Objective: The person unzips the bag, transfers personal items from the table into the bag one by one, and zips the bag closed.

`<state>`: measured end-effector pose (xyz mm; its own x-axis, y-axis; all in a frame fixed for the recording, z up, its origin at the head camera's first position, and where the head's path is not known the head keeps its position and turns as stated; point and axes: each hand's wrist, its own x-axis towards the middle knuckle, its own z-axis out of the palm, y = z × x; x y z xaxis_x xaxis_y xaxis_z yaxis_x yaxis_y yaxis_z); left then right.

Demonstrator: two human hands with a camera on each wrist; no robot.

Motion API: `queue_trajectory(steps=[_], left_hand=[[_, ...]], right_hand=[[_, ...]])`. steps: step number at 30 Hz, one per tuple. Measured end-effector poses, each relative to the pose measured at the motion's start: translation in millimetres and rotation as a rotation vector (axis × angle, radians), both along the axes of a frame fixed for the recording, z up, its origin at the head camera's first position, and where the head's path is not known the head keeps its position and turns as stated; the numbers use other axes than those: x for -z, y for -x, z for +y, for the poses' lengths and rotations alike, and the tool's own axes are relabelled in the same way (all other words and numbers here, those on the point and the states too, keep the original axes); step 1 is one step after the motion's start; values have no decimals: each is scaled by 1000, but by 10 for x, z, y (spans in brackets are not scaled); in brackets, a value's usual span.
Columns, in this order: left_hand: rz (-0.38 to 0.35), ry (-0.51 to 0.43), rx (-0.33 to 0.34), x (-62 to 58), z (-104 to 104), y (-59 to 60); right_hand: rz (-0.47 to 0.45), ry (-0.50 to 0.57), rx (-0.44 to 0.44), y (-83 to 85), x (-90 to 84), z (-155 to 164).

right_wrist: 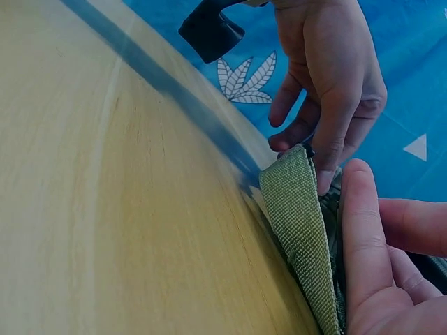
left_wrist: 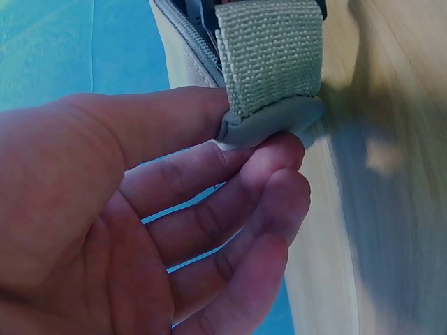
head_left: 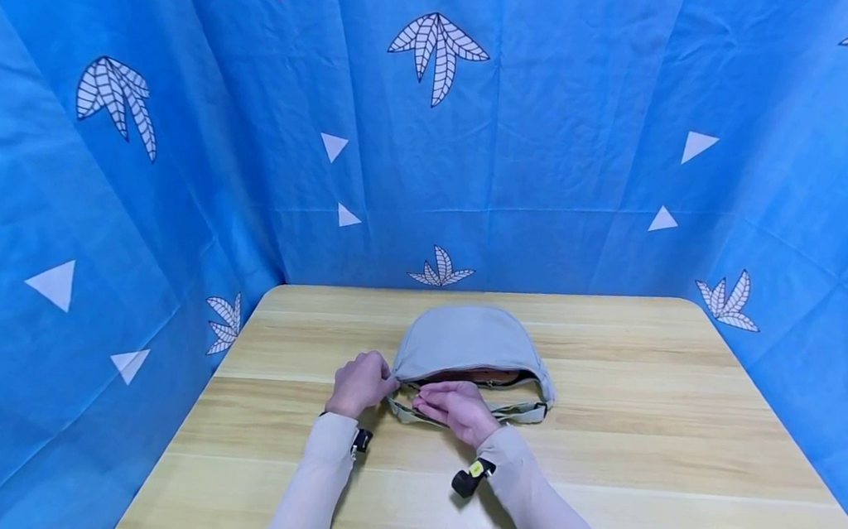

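Item: grey bag on the wooden table, zip side toward me, opening partly gaping.

My left hand: thumb and forefinger pinch the bag's end tab, where the woven strap joins; remaining fingers loosely curled below it.

My right hand: resting on the strap at the bag's near edge; whether its fingers grip, I cannot tell.

Head high; wrists close on strap
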<state>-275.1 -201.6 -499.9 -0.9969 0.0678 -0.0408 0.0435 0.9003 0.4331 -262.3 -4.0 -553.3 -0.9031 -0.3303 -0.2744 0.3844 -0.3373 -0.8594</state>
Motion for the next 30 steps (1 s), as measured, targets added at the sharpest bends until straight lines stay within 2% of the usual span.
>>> queue_trajectory(steps=[18, 30], left_hand=[[1, 18, -18, -8, 5, -17], [-30, -8, -22, -11, 12, -20]], right_hand=[[-6, -12, -3, 9, -1, 41], [-5, -18, 7, 35, 12, 126]])
